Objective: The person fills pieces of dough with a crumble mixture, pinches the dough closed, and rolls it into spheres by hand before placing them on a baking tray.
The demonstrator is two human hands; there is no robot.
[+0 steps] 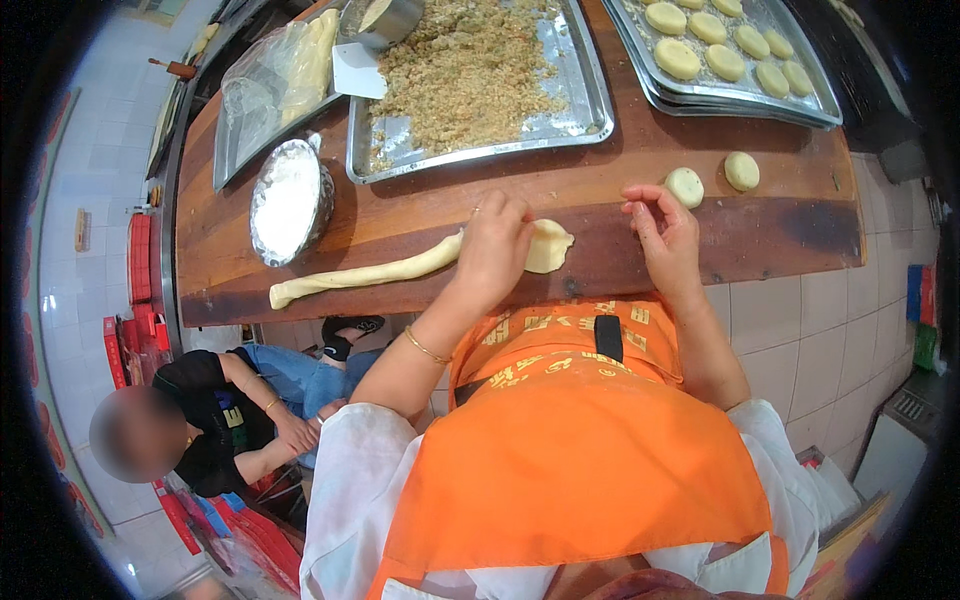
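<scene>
A long pale dough rope point(370, 274) lies along the table's near edge. My left hand point(496, 240) is closed over its right end, fingers bent down onto the dough. Beside those fingers a flattened dough piece point(547, 247) sticks out to the right; whether it joins the rope is hidden. My right hand point(664, 236) is raised a little to the right, thumb and fingers apart, with nothing visible in it. Just past its fingertips sits a round dough cake point(685, 188), and a second dough cake point(741, 171) rests farther right.
Behind my hands stands a metal tray point(480, 155) of crumbly filling with a white scraper point(358, 70). A bowl of flour point(290, 203) is at left, near a tray of plastic-covered dough point(285, 95). Stacked trays point(740, 112) hold several dough cakes. A person point(230, 410) sits at left.
</scene>
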